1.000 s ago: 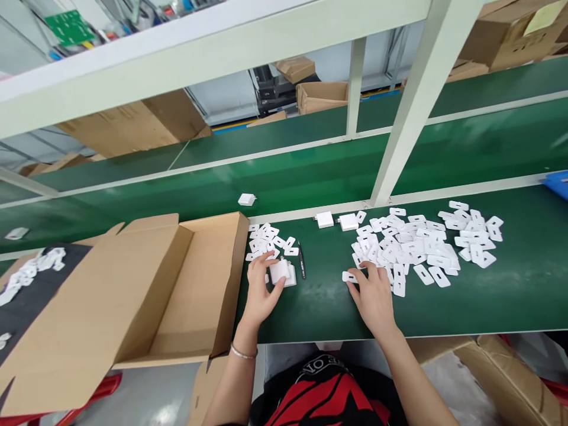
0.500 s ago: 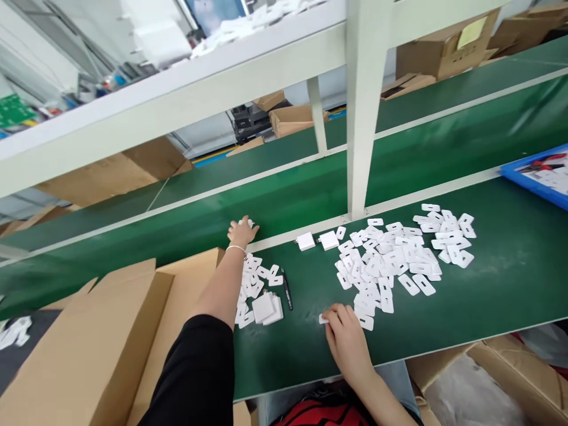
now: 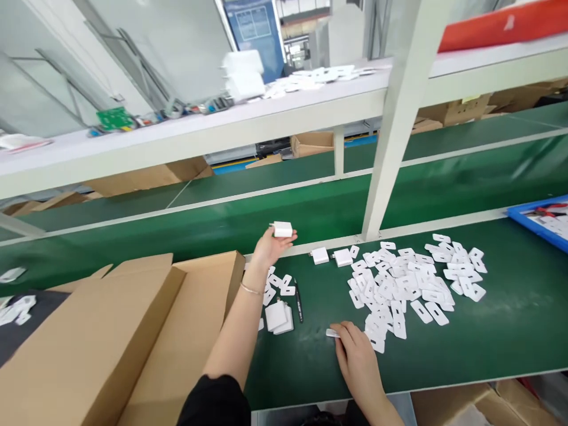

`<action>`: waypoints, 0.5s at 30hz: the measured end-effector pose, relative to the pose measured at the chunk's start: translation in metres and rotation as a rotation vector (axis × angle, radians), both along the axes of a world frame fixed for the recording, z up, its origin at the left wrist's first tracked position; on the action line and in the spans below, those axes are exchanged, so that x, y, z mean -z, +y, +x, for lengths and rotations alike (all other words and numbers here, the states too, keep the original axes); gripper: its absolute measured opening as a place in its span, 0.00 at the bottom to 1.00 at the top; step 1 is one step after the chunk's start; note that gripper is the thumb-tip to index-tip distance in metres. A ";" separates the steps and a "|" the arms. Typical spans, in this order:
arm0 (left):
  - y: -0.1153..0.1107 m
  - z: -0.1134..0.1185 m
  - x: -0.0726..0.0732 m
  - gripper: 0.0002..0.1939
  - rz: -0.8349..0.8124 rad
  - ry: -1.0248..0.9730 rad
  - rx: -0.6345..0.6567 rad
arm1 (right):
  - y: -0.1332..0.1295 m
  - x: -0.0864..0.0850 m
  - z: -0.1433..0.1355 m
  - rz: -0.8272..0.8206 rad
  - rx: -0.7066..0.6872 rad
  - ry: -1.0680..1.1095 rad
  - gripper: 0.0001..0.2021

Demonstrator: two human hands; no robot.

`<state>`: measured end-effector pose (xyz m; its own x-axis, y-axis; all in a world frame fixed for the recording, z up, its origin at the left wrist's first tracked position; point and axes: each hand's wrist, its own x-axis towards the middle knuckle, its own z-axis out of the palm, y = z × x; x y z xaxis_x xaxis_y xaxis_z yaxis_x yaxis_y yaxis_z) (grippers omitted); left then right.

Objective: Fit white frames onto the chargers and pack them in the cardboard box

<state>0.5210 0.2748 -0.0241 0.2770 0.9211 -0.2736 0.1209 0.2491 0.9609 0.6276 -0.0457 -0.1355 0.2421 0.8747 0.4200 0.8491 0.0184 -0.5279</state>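
My left hand (image 3: 271, 247) is turned palm up over the back of the bench and holds a white plug charger (image 3: 283, 229), which rests across its fingers. Between the thumb and fingers of my right hand (image 3: 357, 357) is a small white slotted plate (image 3: 332, 333), held just above the green surface. A large pile of similar white slotted plates (image 3: 394, 284) spreads to the right of it. More plates lie partly behind my left forearm, beside two stacked white chargers (image 3: 276, 315) and a black pen (image 3: 299, 302). Two other chargers (image 3: 319, 255) sit near the back edge.
An open cardboard box (image 3: 166, 331) stands at the left. A pale upright post (image 3: 390, 130) rises from the bench's back edge and carries a shelf (image 3: 248, 127) with white parts and a green circuit board (image 3: 116, 118). At the far right is a blue tray (image 3: 539, 229).
My left hand has moved rightward in view and turned palm up, bringing the charger into sight. My right hand still pinches its plate. The camera has tilted upward.
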 end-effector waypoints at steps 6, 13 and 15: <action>-0.099 -0.017 -0.016 0.19 -0.371 -0.746 0.165 | 0.002 -0.001 0.001 0.049 0.026 -0.014 0.12; -0.156 -0.045 -0.019 0.11 -0.591 -0.863 0.340 | 0.001 -0.004 -0.001 -0.048 0.099 -0.076 0.13; -0.163 -0.052 -0.022 0.11 -0.660 -0.902 0.345 | 0.001 -0.003 0.000 -0.058 0.091 -0.088 0.12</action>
<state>0.4685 0.1116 -0.0020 0.8228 0.5117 -0.2475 -0.3803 0.8192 0.4292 0.6278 -0.0445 -0.1325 0.2862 0.8742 0.3921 0.8889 -0.0895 -0.4493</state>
